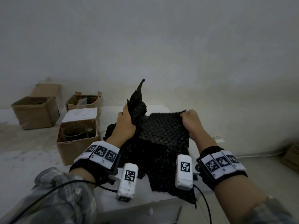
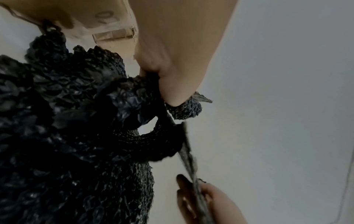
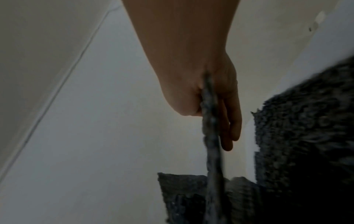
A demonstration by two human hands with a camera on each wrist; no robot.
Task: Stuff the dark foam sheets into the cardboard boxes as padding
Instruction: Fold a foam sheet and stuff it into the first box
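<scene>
Boxes: three open cardboard boxes (image 1: 36,110) on the floor at left; the nearest box (image 1: 76,143) holds a glass jar (image 1: 75,132).
Left hand (image 1: 125,125): fist bunching the foam sheet's (image 1: 163,131) left corner upward.
Foam sheet: lifted above the white table (image 1: 142,201).
Right hand (image 1: 191,122): pinches its right corner.

Foam sheet (image 1: 163,131) gripped by both hands – black, bumpy scale-like texture, greyer w/ sheen at the bunched end above left hand (image 1: 125,125). Wrist bands (image 1: 222,164) behind the grips – black w/ white blocks, b&w square codes. Sleeve (image 1: 61,199) grey-green plaid. Boxes (image 1: 76,146) left of the grip brown; tabletop (image 1: 153,206) white.
</scene>
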